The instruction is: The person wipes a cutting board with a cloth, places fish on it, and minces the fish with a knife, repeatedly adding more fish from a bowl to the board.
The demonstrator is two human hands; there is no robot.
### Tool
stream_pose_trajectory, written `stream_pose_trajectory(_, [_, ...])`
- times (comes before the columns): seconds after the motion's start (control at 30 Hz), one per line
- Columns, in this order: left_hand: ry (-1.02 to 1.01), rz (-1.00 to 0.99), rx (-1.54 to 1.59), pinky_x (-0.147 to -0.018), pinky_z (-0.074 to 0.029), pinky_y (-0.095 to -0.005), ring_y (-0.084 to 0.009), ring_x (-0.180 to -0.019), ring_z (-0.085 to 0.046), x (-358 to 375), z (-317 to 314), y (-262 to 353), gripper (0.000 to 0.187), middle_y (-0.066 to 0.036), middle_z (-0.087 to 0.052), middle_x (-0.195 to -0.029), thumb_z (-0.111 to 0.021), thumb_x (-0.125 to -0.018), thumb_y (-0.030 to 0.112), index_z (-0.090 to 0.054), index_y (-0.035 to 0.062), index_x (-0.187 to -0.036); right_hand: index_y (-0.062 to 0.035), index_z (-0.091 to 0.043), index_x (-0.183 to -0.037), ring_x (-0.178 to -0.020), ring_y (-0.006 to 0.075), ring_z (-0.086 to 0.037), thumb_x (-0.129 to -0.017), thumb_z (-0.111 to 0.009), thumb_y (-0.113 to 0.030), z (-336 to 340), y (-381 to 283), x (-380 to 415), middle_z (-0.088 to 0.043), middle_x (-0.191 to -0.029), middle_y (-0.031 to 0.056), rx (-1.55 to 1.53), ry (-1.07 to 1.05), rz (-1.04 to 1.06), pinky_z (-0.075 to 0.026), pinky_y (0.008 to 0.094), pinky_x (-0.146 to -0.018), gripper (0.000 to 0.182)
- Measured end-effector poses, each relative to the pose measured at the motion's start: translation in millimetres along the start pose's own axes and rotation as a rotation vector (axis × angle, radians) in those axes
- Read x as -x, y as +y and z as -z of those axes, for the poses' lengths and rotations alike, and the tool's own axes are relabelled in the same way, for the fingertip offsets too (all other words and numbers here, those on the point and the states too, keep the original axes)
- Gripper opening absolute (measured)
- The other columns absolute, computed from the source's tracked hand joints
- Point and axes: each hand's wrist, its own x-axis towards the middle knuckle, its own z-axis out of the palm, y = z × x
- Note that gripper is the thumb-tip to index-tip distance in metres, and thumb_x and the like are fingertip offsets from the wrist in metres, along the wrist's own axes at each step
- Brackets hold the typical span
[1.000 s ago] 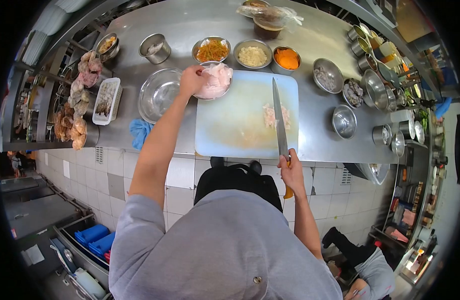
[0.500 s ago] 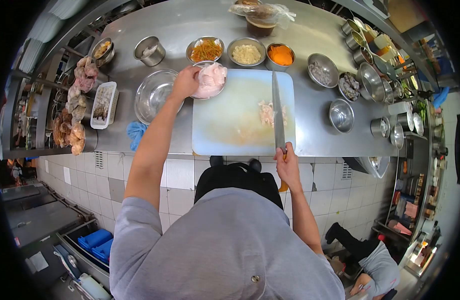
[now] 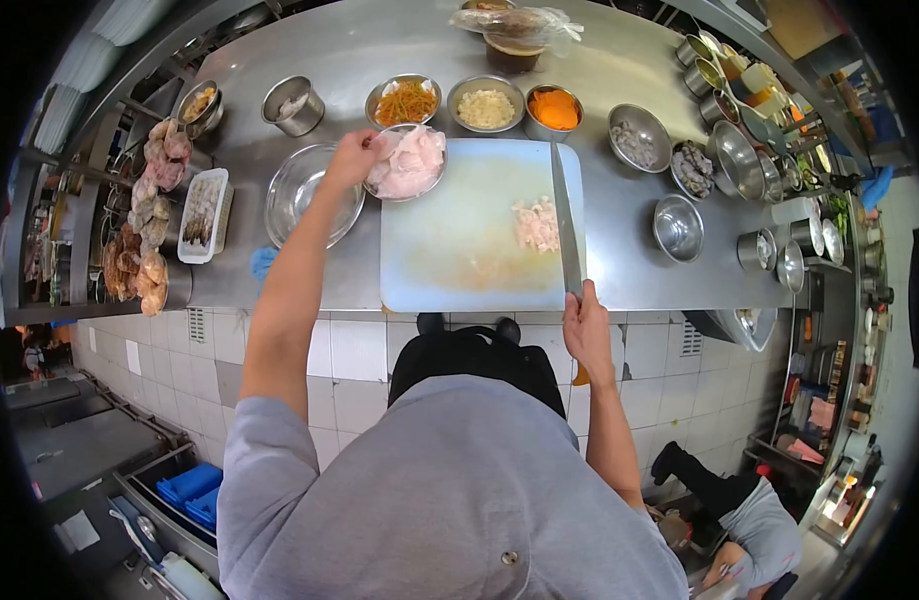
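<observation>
My left hand point(image 3: 355, 158) is closed at the left rim of a metal bowl, its fingers pinching the edge of the pale pink raw meat point(image 3: 413, 162) in it. The bowl stands over the top left corner of a white cutting board point(image 3: 449, 230). My right hand point(image 3: 587, 325) grips the handle of a long knife point(image 3: 565, 215). Its blade points away from me along the board's right side. Beside the blade lies a small pile of chopped raw meat point(image 3: 537, 224). An orange object shows partly behind my right wrist.
Left of the board are a large metal bowl point(image 3: 291, 200) and a white tray of seafood point(image 3: 217, 215). Behind stand bowls of shredded orange-green food point(image 3: 407, 103), chopped pale food point(image 3: 486, 106) and orange food point(image 3: 554, 108). Metal bowls point(image 3: 678, 228) stand right. Another person point(image 3: 754, 520) is lower right.
My left hand has shifted slightly left at the bowl, and the meat looks spread toward it. The knife has moved right, away from the chopped pile, which now shows more fully.
</observation>
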Motion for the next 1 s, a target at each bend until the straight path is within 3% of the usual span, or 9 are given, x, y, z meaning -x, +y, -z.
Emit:
stream_pose_trajectory(0.1, [-0.093,0.016,0.202,-0.078,-0.056,-0.0346,-0.0172,-0.082,-0.067,1,10,14,0.019,-0.005,-0.072,-0.093,-0.065,-0.104,0.018,-0.071,0.0002,-0.103,0.0021,-0.045,-0.108,-0.057,0.0272,-0.055,-0.108,-0.055,-0.012,-7,14,2,-0.060,-0.067,0.0189,-0.027,0.014,-0.002,-0.048,0.0408,-0.059,0.017])
stream_pose_trajectory(0.27, [-0.431,0.085,0.720,-0.078,-0.058,-0.0281,-0.0111,-0.093,-0.067,37,3,63,0.014,-0.001,-0.070,-0.103,-0.063,-0.107,0.015,-0.067,0.0051,-0.115,0.0022,-0.047,-0.109,-0.057,0.0252,-0.055,-0.109,-0.055,-0.014,-9,24,10,-0.061,-0.068,0.0165,-0.010,-0.068,-0.051,-0.048,0.0397,-0.059,0.018])
stream_pose_trajectory(0.4, [-0.695,0.101,0.668,-0.074,-0.059,-0.0257,-0.0105,-0.092,-0.068,78,-29,108,0.016,-0.002,-0.070,-0.102,-0.064,-0.106,0.013,-0.065,0.0047,-0.119,0.0014,-0.047,-0.108,-0.059,0.0246,-0.055,-0.109,-0.056,-0.015,-11,35,14,-0.060,-0.068,0.0151,0.008,-0.152,-0.045,-0.049,0.0394,-0.060,0.019])
stream_pose_trajectory(0.57, [-0.891,0.021,0.531,-0.072,-0.057,-0.0252,-0.0093,-0.088,-0.066,101,-74,116,0.018,-0.003,-0.070,-0.104,-0.065,-0.106,0.012,-0.065,0.0057,-0.122,0.0004,-0.047,-0.106,-0.059,0.0265,-0.057,-0.108,-0.057,-0.015,-14,42,19,-0.061,-0.069,0.0159,0.051,-0.183,-0.024,-0.049,0.0397,-0.061,0.019])
stream_pose_trajectory(0.67, [-0.818,-0.022,0.372,-0.075,-0.057,-0.0299,-0.0156,-0.087,-0.067,107,-85,113,0.024,-0.008,-0.072,-0.106,-0.067,-0.102,0.009,-0.064,0.0031,-0.124,0.0001,-0.047,-0.106,-0.059,0.0280,-0.059,-0.108,-0.058,-0.015,-14,40,23,-0.062,-0.069,0.0166,0.058,-0.177,-0.028,-0.049,0.0405,-0.061,0.019])
stream_pose_trajectory(0.77, [-0.449,-0.387,-0.027,-0.080,-0.059,-0.0361,-0.0235,-0.090,-0.069,132,-101,108,0.033,-0.013,-0.072,-0.108,-0.069,-0.097,0.006,-0.061,-0.0006,-0.128,0.0002,-0.048,-0.107,-0.059,0.0316,-0.060,-0.108,-0.058,-0.014,-13,38,29,-0.063,-0.069,0.0178,0.046,-0.196,-0.056,-0.049,0.0418,-0.060,0.017])
stream_pose_trajectory(0.87, [-0.363,-0.364,0.013,-0.086,-0.059,-0.0407,-0.0306,-0.094,-0.070,175,-120,107,0.036,-0.018,-0.071,-0.110,-0.071,-0.093,0.004,-0.062,-0.0018,-0.128,-0.0009,-0.049,-0.110,-0.067,0.0465,-0.062,-0.106,-0.058,-0.013,-12,33,33,-0.064,-0.072,0.0248,0.020,-0.204,-0.038,-0.048,0.0521,-0.062,0.016])
stream_pose_trajectory(0.9, [-0.448,-0.148,0.038,-0.088,-0.059,-0.0412,-0.0309,-0.100,-0.070,178,-120,107,0.033,-0.019,-0.071,-0.112,-0.071,-0.092,0.003,-0.065,-0.0014,-0.124,-0.0015,-0.049,-0.111,-0.071,0.0532,-0.063,-0.106,-0.059,-0.013,-11,32,35,-0.065,-0.073,0.0280,0.010,-0.201,-0.027,-0.047,0.0570,-0.063,0.016])
stream_pose_trajectory(1.0, [-0.291,0.062,0.083,-0.087,-0.059,-0.0413,-0.0325,-0.102,-0.070,184,-126,87,0.026,-0.020,-0.069,-0.114,-0.071,-0.093,0.002,-0.067,-0.0016,-0.119,-0.0020,-0.050,-0.111,-0.071,0.0529,-0.064,-0.106,-0.058,-0.013,-10,32,40,-0.065,-0.073,0.0276,0.061,-0.218,-0.036,-0.046,0.0586,-0.062,0.014])
